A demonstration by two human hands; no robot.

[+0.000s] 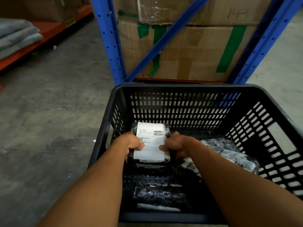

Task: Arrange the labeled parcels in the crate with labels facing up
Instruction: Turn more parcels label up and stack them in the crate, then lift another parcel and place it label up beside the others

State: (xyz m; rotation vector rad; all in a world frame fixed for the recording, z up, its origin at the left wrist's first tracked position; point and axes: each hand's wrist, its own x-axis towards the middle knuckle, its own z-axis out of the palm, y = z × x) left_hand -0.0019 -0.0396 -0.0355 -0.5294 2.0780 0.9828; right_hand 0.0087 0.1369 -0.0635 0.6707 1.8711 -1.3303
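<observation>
The left hand (131,143) is closed on the left edge of a parcel (150,143), thumb laid over the top, while the right hand (176,145) is clamped on its right edge in the same way. The parcel is held between both hands inside the crate (262,102), toward the left and far side of the interior. It is wrapped in dark plastic, and a white label (151,140) with a barcode and printed rows is turned upward, covering most of its top face. Whether the parcel is resting on what lies beneath it or is lifted clear cannot be told. A second wrapped parcel (232,153) is seen just to the right, low in the crate, with glare on its plastic. A third parcel (157,195) is seen through the slots of the near wall. Beyond the crate, a blue rack (108,38) is stacked with cardboard boxes (188,51) patched with green tape. The crate is standing on a grey concrete floor (49,104)
</observation>
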